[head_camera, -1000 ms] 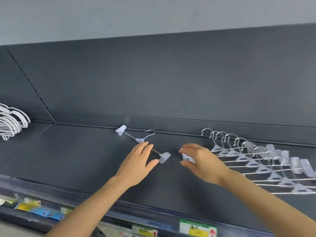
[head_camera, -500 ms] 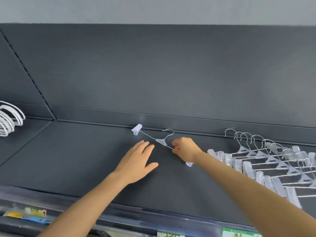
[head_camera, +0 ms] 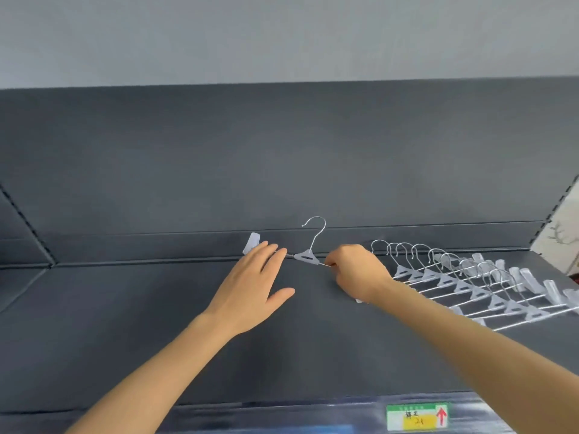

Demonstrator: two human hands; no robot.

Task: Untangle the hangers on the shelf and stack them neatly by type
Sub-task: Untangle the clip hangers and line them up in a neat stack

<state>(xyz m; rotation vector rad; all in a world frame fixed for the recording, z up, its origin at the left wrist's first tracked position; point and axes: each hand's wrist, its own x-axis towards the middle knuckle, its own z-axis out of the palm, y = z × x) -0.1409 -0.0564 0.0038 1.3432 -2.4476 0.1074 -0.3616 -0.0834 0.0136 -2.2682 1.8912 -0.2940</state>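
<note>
A single clip hanger (head_camera: 308, 255) stands near the back edge of the shelf (head_camera: 125, 324), about midway along it. Its wire hook points up against the dark back panel (head_camera: 282, 151) and its bar runs left to right. The right hand (head_camera: 357, 272) has its fingers curled round the right part of the bar, pinching it, and the hanger's right end is hidden behind that hand. A pale clip tip shows just below the wrist. The left hand (head_camera: 253, 289) lies flat, fingers straight and thumb spread, gripping nothing. Its fingertips reach the left part of the bar, just beside the hanger's left clip (head_camera: 252, 242), which sticks up behind them. Whether they press on the bar cannot be told. To the right, near the right hand, a row of hangers (head_camera: 470, 286) of the same clip type lies overlapped on the shelf, hooks toward the back edge, stretching to the right end. At the shelf's front edge, toward the right, sits a green and yellow price label (head_camera: 416, 418) with a red arrow.
</note>
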